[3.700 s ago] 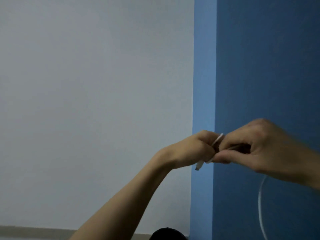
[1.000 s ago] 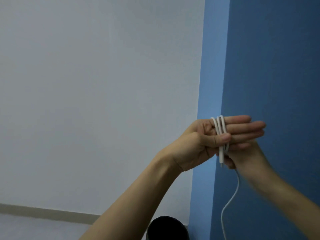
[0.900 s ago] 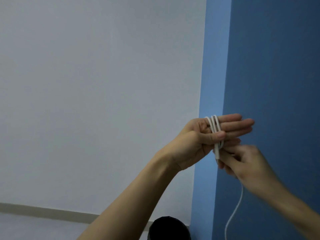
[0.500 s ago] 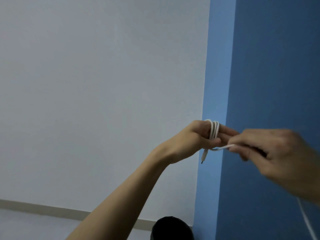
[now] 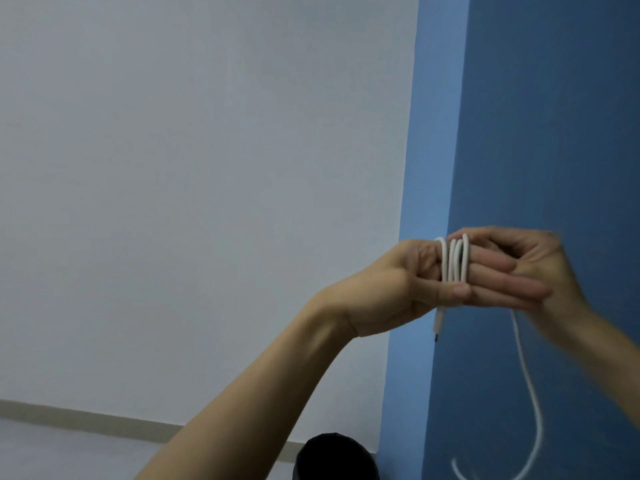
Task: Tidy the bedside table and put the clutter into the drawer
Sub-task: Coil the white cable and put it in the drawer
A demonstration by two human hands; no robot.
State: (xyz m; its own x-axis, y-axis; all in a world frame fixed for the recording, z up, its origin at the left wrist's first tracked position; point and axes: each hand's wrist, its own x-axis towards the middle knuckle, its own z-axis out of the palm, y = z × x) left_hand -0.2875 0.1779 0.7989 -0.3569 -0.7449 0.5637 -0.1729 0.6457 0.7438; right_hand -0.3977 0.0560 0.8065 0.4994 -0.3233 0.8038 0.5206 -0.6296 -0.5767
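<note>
A white cable [image 5: 454, 261] is being coiled around the flat fingers of the left hand [image 5: 408, 289], pinned by its thumb, while the right hand [image 5: 540, 261] grasps the loose tail, which seemingly must be wound on before stowing.

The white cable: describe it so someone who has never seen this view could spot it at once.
Find the corner where the pale grey wall meets the dark blue wall; both hands are raised in front of it. The white cable is looped several times around the fingers of the left hand, with the right hand just behind. It is the only white cord, its loose tail hanging against the blue.
</note>
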